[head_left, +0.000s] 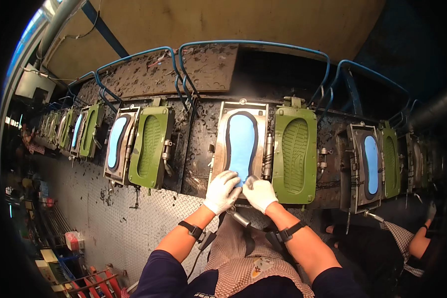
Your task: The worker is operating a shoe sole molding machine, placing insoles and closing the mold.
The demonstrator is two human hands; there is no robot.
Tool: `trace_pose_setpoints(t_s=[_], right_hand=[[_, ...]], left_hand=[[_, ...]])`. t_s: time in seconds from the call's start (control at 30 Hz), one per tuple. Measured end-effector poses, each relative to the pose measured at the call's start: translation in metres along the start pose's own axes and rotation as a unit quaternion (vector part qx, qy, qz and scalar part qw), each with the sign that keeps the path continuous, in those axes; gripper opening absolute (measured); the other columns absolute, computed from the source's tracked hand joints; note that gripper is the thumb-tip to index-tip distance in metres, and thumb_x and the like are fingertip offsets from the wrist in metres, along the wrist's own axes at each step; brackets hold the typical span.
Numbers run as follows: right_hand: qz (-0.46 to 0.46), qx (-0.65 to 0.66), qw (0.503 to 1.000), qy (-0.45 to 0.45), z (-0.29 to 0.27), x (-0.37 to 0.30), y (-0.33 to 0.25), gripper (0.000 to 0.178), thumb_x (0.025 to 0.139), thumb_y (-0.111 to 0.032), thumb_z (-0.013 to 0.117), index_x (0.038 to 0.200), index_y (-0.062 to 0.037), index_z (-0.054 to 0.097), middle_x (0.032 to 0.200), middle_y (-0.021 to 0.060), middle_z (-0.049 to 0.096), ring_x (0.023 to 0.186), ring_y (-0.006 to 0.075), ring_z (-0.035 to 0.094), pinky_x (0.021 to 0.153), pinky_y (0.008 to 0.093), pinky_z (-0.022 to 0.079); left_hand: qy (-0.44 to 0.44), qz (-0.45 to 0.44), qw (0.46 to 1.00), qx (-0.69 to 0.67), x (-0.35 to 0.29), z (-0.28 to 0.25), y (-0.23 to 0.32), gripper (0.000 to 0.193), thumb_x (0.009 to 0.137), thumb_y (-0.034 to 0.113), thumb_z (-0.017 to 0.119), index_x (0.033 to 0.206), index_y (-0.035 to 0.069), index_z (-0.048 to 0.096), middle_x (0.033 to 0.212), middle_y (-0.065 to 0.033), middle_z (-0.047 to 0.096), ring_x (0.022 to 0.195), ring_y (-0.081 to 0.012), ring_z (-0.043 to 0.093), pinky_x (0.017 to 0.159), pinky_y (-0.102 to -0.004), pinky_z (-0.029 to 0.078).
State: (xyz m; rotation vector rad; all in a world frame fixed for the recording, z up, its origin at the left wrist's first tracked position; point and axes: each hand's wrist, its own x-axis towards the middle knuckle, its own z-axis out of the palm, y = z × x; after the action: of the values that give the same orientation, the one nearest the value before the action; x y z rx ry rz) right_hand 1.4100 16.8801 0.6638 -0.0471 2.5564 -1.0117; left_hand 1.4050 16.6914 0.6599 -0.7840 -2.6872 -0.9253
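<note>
A blue foot-shaped insert (241, 141) lies inside a black sole rim (228, 144), seated in an open metal mould (263, 113) straight ahead. My left hand (223, 192), in a white glove, has its fingers bent and pressed together at the near end of the blue insert. Close beside it, my right hand (260, 193), also gloved, is closed in a pinch on the near right edge. A small grey piece shows at its fingertips, too unclear to name. The green mould lid (295, 154), with a tread pattern, lies opened to the right of the mould.
More open moulds flank this one: a left mould (117, 141) and a right mould (370, 164), each with a blue insert. Blue tube rails (253, 43) arch behind. A metal handle (239, 217) juts toward me. Another person's checked sleeve (400, 241) shows at right.
</note>
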Motion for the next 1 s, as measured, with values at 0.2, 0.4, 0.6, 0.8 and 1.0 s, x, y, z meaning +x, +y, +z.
trace_pose_setpoints(t_s=[0.2,0.4,0.6,0.8,1.0], right_hand=[[0.028,0.048,0.995,-0.084,0.000,-0.117,0.043,0.037,0.095,-0.043,0.060,0.101,-0.0070,0.066,0.085,0.0180,0.071,0.078,0.0389,0.070,0.072,0.0451,0.056],[0.472,-0.053,0.860,-0.186,0.025,-0.270,0.165,0.079,0.089,-0.051,0.063,0.151,-0.0026,0.049,0.140,0.0301,0.059,0.131,0.0407,0.059,0.109,0.0405,0.048],[0.147,-0.032,0.988,0.040,-0.001,-0.212,0.103,0.032,0.099,-0.032,0.053,0.107,-0.0073,0.073,0.107,0.0186,0.072,0.099,0.0406,0.069,0.087,0.0482,0.055],[-0.063,-0.046,0.992,0.099,-0.017,-0.019,-0.003,0.026,0.098,-0.030,0.060,0.106,-0.0058,0.066,0.094,0.0170,0.070,0.086,0.0353,0.072,0.073,0.0459,0.058],[-0.116,-0.054,0.991,-0.028,0.003,-0.041,0.011,0.027,0.097,-0.026,0.054,0.102,-0.0030,0.068,0.091,0.0195,0.071,0.079,0.0396,0.072,0.071,0.0507,0.058]], left_hand=[[-0.116,-0.002,0.989,0.087,0.093,0.006,-0.016,0.054,0.096,0.029,0.061,0.140,-0.001,0.053,0.149,-0.0278,0.050,0.140,-0.0461,0.045,0.121,-0.0527,0.032],[-0.147,-0.026,0.973,0.174,0.185,0.011,-0.047,0.044,0.092,0.043,0.058,0.121,0.012,0.068,0.134,-0.0104,0.063,0.132,-0.0283,0.054,0.116,-0.0479,0.034],[-0.079,0.020,0.978,0.191,0.191,0.017,-0.060,0.036,0.092,0.039,0.059,0.111,0.010,0.071,0.123,-0.0096,0.068,0.125,-0.0285,0.058,0.113,-0.0472,0.037],[-0.079,0.022,0.976,0.204,0.192,0.041,-0.046,0.039,0.092,0.039,0.059,0.116,0.010,0.070,0.129,-0.0110,0.065,0.129,-0.0319,0.054,0.114,-0.0482,0.037],[-0.026,0.034,0.982,0.182,0.178,0.037,-0.078,0.041,0.089,0.040,0.059,0.114,0.009,0.069,0.121,-0.0141,0.068,0.121,-0.0336,0.059,0.112,-0.0513,0.037]])
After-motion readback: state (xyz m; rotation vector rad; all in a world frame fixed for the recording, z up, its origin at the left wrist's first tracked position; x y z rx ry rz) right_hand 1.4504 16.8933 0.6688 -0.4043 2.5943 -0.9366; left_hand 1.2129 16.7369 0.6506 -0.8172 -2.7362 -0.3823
